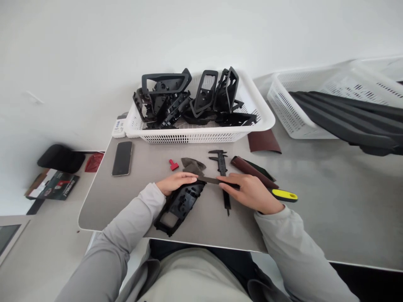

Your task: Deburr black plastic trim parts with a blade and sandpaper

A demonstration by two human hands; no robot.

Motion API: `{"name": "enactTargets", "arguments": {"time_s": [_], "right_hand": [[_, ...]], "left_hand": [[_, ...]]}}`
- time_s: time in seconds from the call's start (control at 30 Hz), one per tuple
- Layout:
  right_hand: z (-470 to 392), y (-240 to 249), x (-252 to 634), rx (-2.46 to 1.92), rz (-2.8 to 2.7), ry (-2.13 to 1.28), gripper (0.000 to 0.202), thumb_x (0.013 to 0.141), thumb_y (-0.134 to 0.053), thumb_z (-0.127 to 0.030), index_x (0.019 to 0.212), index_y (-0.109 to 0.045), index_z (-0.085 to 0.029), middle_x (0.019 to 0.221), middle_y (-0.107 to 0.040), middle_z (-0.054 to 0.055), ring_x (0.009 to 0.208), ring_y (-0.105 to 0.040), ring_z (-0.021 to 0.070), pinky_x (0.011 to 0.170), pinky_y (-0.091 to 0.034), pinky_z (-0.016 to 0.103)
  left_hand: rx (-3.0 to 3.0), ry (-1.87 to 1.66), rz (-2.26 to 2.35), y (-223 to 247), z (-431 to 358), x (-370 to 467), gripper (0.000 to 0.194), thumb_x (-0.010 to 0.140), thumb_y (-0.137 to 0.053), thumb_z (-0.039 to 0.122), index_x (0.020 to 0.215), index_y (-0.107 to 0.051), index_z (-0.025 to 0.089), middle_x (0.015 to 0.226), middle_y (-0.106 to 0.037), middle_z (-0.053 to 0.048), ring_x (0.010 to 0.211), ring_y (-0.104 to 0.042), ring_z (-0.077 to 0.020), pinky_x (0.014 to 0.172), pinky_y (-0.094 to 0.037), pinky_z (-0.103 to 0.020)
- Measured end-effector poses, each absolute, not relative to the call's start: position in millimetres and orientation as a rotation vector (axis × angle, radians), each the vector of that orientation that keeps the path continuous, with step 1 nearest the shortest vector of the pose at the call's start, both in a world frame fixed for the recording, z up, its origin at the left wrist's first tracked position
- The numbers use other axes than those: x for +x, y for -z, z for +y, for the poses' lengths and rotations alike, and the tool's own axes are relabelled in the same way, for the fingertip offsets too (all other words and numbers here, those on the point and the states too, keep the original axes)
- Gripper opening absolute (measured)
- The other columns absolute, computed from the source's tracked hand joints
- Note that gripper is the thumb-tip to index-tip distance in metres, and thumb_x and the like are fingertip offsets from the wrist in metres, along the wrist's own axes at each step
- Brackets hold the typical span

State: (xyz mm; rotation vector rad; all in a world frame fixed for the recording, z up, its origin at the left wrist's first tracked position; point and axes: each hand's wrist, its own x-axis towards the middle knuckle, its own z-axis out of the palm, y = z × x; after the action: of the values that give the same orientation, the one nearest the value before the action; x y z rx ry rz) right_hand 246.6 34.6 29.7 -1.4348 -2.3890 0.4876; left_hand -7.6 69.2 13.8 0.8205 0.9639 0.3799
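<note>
My left hand is closed on the upper end of a black plastic trim part, which lies slanted near the table's front edge. In my right hand is a flat file; a yellow and black handle end shows beyond the palm. The file's tip lies at the part's upper end, close to my left fingertips. Beneath the file and right hand, a dark caliper rests on the table. Just beyond my left hand are crumpled grey-brown abrasive pieces and a small red clip-like piece.
A white basket heaped with black trim parts stands at the back. Rolled brown sandpaper and another brown sheet lie to the right. A phone is on the left. Another white basket holds long dark pieces.
</note>
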Motion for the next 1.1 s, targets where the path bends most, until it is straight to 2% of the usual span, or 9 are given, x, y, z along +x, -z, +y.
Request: {"name": "enactTargets", "arguments": {"time_s": [0.17, 0.33, 0.43, 0.57, 0.7, 0.77, 0.83, 0.93, 1.1], "right_hand": [[37.5, -22.2, 249.6, -1.397, -2.195, -0.498, 0.033, 0.093, -0.048, -0.037, 0.112, -0.071, -0.023, 0.098, -0.075, 0.007, 0.085, -0.071, 0.0236, 0.075, -0.056, 0.035], [38.5, -18.9, 247.8, -1.412, -2.113, -0.454, 0.034, 0.093, -0.048, -0.038, 0.112, -0.071, -0.021, 0.1, -0.076, 0.008, 0.085, -0.071, 0.0248, 0.078, -0.056, 0.037], [38.6, -17.1, 248.4, -1.412, -2.08, -0.408, 0.033, 0.093, -0.05, -0.037, 0.111, -0.072, -0.02, 0.101, -0.076, 0.008, 0.091, -0.07, 0.0258, 0.08, -0.056, 0.037], [38.9, -15.2, 249.3, -1.405, -2.053, -0.359, 0.033, 0.092, -0.051, -0.037, 0.11, -0.072, -0.017, 0.1, -0.076, 0.009, 0.089, -0.071, 0.026, 0.077, -0.056, 0.037], [39.5, -15.0, 249.5, -1.42, -2.038, -0.348, 0.033, 0.092, -0.051, -0.038, 0.109, -0.072, -0.02, 0.097, -0.076, 0.008, 0.087, -0.071, 0.025, 0.078, -0.055, 0.037], [39.7, -15.7, 249.6, -1.435, -2.023, -0.348, 0.033, 0.093, -0.05, -0.038, 0.11, -0.072, -0.02, 0.093, -0.076, 0.008, 0.083, -0.071, 0.0243, 0.075, -0.055, 0.036], [39.9, -16.5, 249.6, -1.451, -2.015, -0.349, 0.034, 0.093, -0.049, -0.039, 0.11, -0.072, -0.02, 0.089, -0.075, 0.008, 0.078, -0.07, 0.0235, 0.072, -0.055, 0.035], [40.4, -17.2, 249.5, -1.459, -2.013, -0.342, 0.036, 0.092, -0.049, -0.04, 0.11, -0.072, -0.019, 0.086, -0.074, 0.008, 0.076, -0.069, 0.0235, 0.07, -0.054, 0.036], [41.1, -17.1, 249.5, -1.464, -1.997, -0.332, 0.035, 0.092, -0.049, -0.041, 0.109, -0.072, -0.021, 0.084, -0.074, 0.007, 0.074, -0.069, 0.0229, 0.071, -0.054, 0.035]], "left_hand": [[0.819, -0.441, 1.016, -10.8, 70.6, -6.7, 0.042, 0.054, -0.086, 0.042, 0.084, -0.075, 0.015, 0.077, -0.072, -0.003, 0.066, -0.06, -0.0119, 0.07, -0.043, -0.026], [0.79, -0.573, 1.082, -11.6, 70.3, -5.5, 0.044, 0.063, -0.078, 0.052, 0.081, -0.074, 0.012, 0.072, -0.072, -0.005, 0.064, -0.06, -0.0131, 0.066, -0.043, -0.026], [0.663, -0.627, 1.095, -13.7, 71.5, -4.5, 0.041, 0.065, -0.077, 0.049, 0.083, -0.074, 0.013, 0.073, -0.072, -0.005, 0.066, -0.062, -0.0137, 0.069, -0.044, -0.026], [0.691, -0.631, 1.057, -16.0, 71.1, -3.6, 0.035, 0.057, -0.084, 0.038, 0.079, -0.073, 0.014, 0.068, -0.07, -0.001, 0.061, -0.059, -0.0113, 0.067, -0.044, -0.025], [0.708, -0.666, 1.094, -13.5, 69.7, -2.8, 0.034, 0.064, -0.079, 0.045, 0.072, -0.071, 0.012, 0.062, -0.068, -0.001, 0.058, -0.058, -0.0117, 0.064, -0.043, -0.025], [0.648, -0.691, 1.091, -12.3, 70.4, -3.5, 0.033, 0.068, -0.075, 0.044, 0.076, -0.073, 0.012, 0.067, -0.071, -0.004, 0.065, -0.062, -0.0144, 0.069, -0.045, -0.027], [0.603, -0.674, 1.009, -12.4, 71.4, -5.4, 0.03, 0.064, -0.078, 0.034, 0.085, -0.074, 0.012, 0.079, -0.074, -0.006, 0.076, -0.065, -0.017, 0.077, -0.046, -0.028], [0.609, -0.623, 0.821, -14.5, 71.7, -9.3, 0.045, 0.057, -0.08, 0.018, 0.102, -0.073, 0.013, 0.098, -0.075, -0.009, 0.088, -0.067, -0.0188, 0.088, -0.044, -0.03], [0.665, -0.574, 0.754, -12.6, 68.8, -10.6, 0.047, 0.064, -0.081, 0.022, 0.11, -0.07, 0.016, 0.103, -0.073, -0.01, 0.091, -0.067, -0.0185, 0.091, -0.043, -0.032]]}}
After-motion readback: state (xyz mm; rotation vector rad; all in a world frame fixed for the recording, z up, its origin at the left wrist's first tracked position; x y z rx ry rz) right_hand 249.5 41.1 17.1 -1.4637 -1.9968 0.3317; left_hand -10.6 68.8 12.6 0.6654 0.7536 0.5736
